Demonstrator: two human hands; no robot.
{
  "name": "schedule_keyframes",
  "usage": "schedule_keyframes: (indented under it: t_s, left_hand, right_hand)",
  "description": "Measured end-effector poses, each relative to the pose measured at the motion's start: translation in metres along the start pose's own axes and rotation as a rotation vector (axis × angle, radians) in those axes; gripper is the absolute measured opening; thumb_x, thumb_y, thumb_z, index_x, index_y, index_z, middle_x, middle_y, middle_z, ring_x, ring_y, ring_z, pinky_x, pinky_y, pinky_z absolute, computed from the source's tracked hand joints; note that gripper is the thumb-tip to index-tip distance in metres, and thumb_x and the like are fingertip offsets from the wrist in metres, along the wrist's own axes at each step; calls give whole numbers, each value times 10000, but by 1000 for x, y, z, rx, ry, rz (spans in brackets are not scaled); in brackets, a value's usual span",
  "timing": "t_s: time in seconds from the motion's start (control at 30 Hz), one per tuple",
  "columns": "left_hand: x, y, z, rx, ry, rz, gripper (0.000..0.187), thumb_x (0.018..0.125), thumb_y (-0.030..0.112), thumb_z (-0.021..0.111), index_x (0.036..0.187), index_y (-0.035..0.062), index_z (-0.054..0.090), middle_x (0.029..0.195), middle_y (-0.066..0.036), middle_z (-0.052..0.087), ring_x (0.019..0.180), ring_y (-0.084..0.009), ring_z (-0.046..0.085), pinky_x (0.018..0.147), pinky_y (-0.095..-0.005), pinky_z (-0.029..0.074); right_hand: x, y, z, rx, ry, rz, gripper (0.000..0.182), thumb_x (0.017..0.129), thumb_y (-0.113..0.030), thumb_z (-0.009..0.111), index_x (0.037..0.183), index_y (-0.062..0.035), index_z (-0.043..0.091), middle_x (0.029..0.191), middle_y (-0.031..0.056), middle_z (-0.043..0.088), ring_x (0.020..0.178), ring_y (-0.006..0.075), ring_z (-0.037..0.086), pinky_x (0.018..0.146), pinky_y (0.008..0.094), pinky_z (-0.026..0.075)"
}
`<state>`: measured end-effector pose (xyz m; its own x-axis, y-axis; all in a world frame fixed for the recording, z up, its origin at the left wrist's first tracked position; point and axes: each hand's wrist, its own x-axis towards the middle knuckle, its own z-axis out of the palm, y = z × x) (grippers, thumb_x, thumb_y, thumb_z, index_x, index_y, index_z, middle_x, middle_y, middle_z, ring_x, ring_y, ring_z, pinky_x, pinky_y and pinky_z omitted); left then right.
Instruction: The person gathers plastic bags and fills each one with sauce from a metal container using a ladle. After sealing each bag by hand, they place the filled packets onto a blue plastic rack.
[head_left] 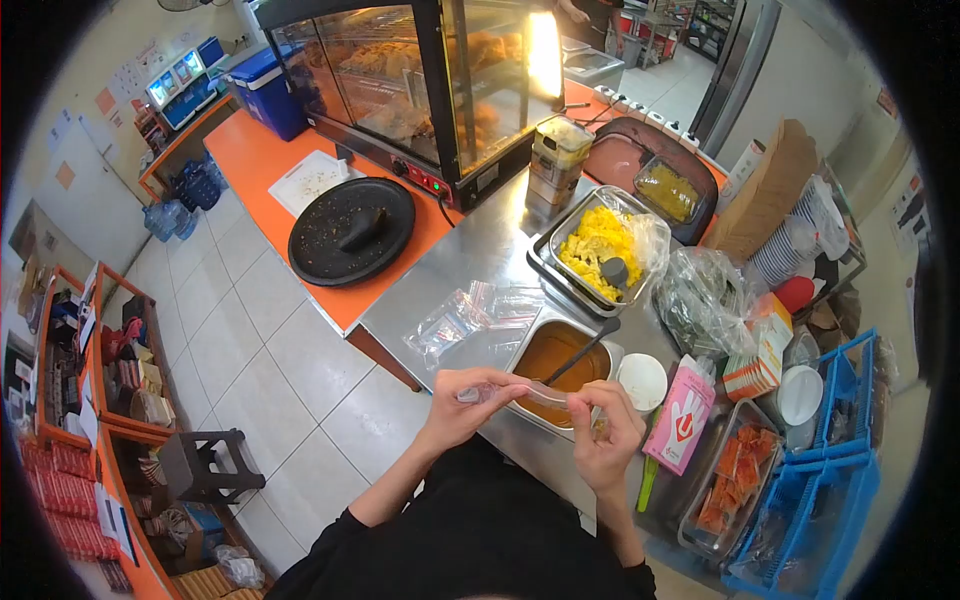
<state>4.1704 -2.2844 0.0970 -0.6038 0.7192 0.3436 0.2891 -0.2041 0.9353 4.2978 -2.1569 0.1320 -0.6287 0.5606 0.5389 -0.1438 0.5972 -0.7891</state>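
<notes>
Pale tiled floor (270, 400) across the left of the frame, with a dark stool (208, 475) at lower left. Orange counter (245, 150) from upper left toward the middle, joined there by a metal counter (490, 245). Near the top, a lit glass cabinet (385, 85) of food; below it, a round black dish (330, 258) with a dark stone (363, 230) on it. At lower centre, holding a small piece of clear plastic (546, 394) between left hand (468, 402) and right hand (606, 425), one end in each. Fingertips pinched narrow on both sides, with the plastic raised over the near end of a metal pan (570, 316) of brown sauce (540, 346). Cannot tell whether bag or strip. In the sauce, a spoon (588, 349) with its dark handle toward upper right. Just left of the pan, flat clear bags (460, 322); beyond it, a tray (541, 258) of yellow food. Right of the right hand, a white tub (641, 380) and a pink box (682, 415); at lower right, blue baskets (800, 520).
</notes>
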Motion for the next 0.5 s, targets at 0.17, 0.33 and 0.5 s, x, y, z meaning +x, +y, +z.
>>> schedule_keyframes:
  t_s: [0.17,0.33,0.5]
  left_hand:
    - [-7,15,2,7,54,-15,112,787,43,646,890,10,673,793,-67,662,579,-99,564,520,-218,429]
    - [6,30,-2,144,-149,111,98,730,11,662,826,8,648,701,-66,602,604,-150,580,521,-247,426]
    - [6,35,4,174,-195,154,84,721,2,656,802,11,634,710,-84,596,602,-187,582,532,-264,435]
  right_hand:
    - [3,5,-5,173,-54,73,58,743,-10,665,788,-3,628,748,87,600,673,189,585,605,270,454]
    - [1,3,-14,8,-170,-100,97,723,4,664,815,-14,640,782,77,603,711,189,590,621,264,463]
    - [0,3,-17,70,-234,-87,115,697,-18,678,802,-25,634,773,75,591,725,214,576,633,294,456]
